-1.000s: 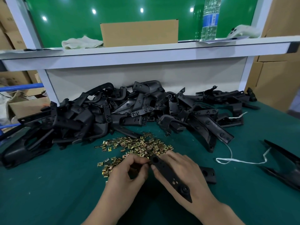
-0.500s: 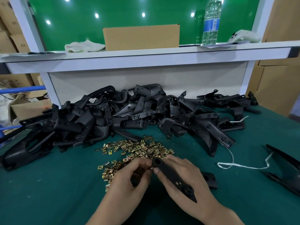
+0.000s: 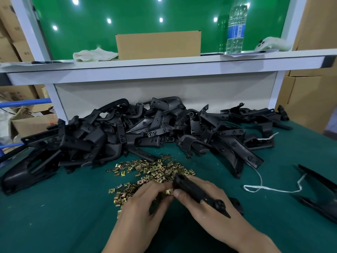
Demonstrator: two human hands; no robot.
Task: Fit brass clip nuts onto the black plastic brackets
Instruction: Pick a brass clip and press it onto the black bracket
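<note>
My right hand (image 3: 209,203) grips a long black plastic bracket (image 3: 197,193) that lies slanted across its fingers, one end pointing up and left. My left hand (image 3: 145,203) pinches a brass clip nut (image 3: 169,191) against the bracket's left edge, right beside my right thumb. A loose heap of brass clip nuts (image 3: 151,170) lies on the green mat just beyond both hands. Behind it stretches a large pile of black brackets (image 3: 145,132).
A white string (image 3: 269,188) trails on the green mat (image 3: 54,216) to the right. Another black part (image 3: 322,194) lies at the right edge. A shelf (image 3: 164,70) above holds a cardboard box (image 3: 158,45), a cloth and a water bottle (image 3: 236,28). Cartons stand on both sides.
The bracket's upper end has tipped up a little in my right hand. A brass clip nut now shows between my left fingers at the bracket's edge. Both hands stayed in place.
</note>
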